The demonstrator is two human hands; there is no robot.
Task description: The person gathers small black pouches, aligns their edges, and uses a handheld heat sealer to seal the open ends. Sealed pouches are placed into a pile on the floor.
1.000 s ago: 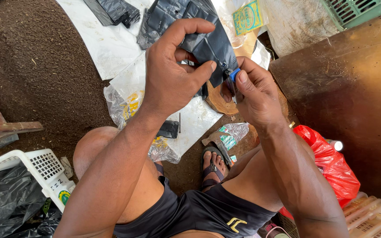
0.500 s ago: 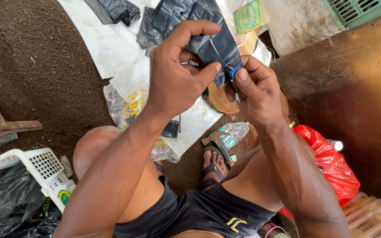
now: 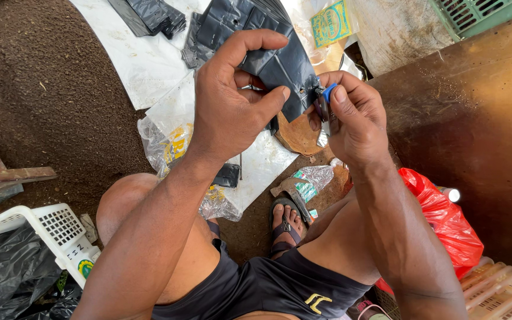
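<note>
- Black plastic bag: held up in front of the person, above the lap, between both hands; its surface is creased and its right edge meets the tool.
- Small tool with a blue cap: pressed against the bag's right edge; metal part partly hidden by the thumb.
- Left hand: fingers closed, pinching the bag between index finger and thumb.
- Right hand: fingers closed around the tool, thumb on the blue cap.
- White sheet: lies on the soil below, carrying a stack of black bags.
- White crate: at the lower left.
- Red bag: beside the right leg.
</note>
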